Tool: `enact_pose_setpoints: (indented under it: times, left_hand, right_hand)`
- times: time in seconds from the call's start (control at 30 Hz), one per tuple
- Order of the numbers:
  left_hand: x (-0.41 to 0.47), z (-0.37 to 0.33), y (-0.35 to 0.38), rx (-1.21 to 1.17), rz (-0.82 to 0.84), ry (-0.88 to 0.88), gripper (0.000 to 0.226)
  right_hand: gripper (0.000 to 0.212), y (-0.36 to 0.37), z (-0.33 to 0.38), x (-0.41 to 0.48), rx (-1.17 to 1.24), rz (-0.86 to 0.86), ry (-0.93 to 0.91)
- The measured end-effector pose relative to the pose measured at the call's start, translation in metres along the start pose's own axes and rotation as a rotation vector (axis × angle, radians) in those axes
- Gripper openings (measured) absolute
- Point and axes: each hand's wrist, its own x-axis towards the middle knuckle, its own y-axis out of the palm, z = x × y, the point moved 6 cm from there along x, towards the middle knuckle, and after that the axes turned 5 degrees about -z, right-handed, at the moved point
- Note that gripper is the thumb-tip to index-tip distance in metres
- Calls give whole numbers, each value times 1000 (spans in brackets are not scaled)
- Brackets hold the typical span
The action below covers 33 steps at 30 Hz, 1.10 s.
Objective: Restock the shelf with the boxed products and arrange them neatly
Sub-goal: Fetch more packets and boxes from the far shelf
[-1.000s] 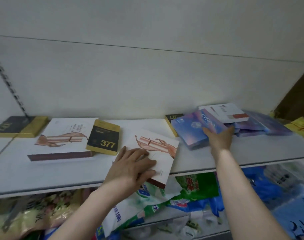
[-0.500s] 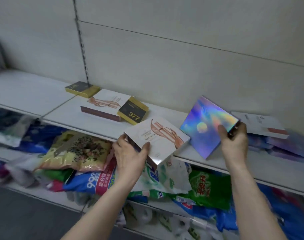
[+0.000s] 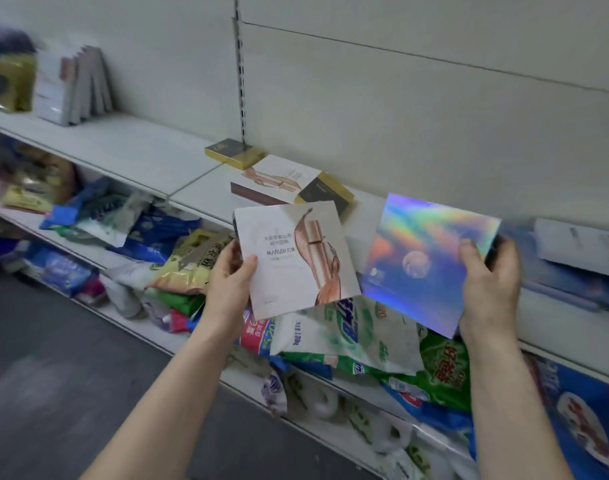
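**Left hand** (image 3: pixel 231 284): gripping the white box (image 3: pixel 289 268) by its left edge, thumb lying on the printed face and the other fingers curling behind. The box is hanging tilted in the air in front of the shelf (image 3: pixel 147 155) edge, above the bags (image 3: pixel 348 336) piled on the lower level.

**Right hand** (image 3: pixel 488 289): gripping the rainbow-foil box (image 3: pixel 424 251) by its right edge, thumb pressing on the front and fingers wrapping round the back. This box is also being held off the shelf, face toward the camera, just right of the white box. Whether their near corners are touching cannot be told.

**Lying on the shelf, behind the held boxes:**
- A black-and-gold box (image 3: pixel 234 152) is sitting flat by the wall upright.
- To its right a flat white box (image 3: pixel 273 180) is lying.
- A second black-and-gold box (image 3: pixel 325 195) is leaning on the flat white box's right end.

**Far right:** a blurred heap of blue and white boxes (image 3: pixel 573 252) is lying on the shelf.

**Far left:** a row of pale boxes (image 3: pixel 76 86) is standing on edge.
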Motion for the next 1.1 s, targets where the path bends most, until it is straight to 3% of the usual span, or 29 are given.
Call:
enact_pose_setpoints:
  times: [0.43,0.77,1.1]
  left_hand:
    - [73,-93,-224,150,-248,212,39]
    - [142,-177,-400,253,-400,287,35]
    - [242,-246,-511,205,-559,320,30]
  right_hand:
    - [12,238,1,-151,-24,432,171]
    - [33,423,31,-252,-21,560,134]
    - [31,613,66,-276,16,683,50]
